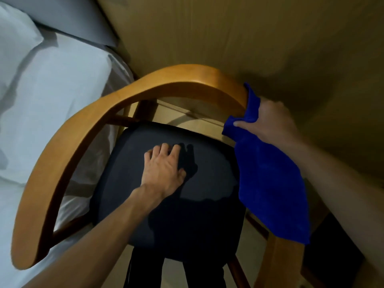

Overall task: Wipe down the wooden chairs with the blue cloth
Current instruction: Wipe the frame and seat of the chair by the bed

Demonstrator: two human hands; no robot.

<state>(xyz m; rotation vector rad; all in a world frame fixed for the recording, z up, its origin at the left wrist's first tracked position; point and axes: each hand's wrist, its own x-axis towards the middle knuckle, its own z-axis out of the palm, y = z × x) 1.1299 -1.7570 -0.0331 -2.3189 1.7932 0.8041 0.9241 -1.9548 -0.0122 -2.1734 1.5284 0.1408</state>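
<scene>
A wooden chair with a curved back-and-arm rail [128, 96] and a dark padded seat [207, 204] fills the view below me. My right hand [272, 121] grips the blue cloth [270, 183] and holds it against the right side of the rail, where the rail bends down. Most of the cloth hangs loose below the hand, covering that part of the rail. My left hand [164, 167] rests on the seat with its fingers spread and slightly bent, holding nothing.
A bed with white sheets [52, 100] stands close along the chair's left side. A tan wall [249, 32] is right behind the chair. Pale floor [187, 115] shows under the rail. Dark trouser legs are at the bottom edge.
</scene>
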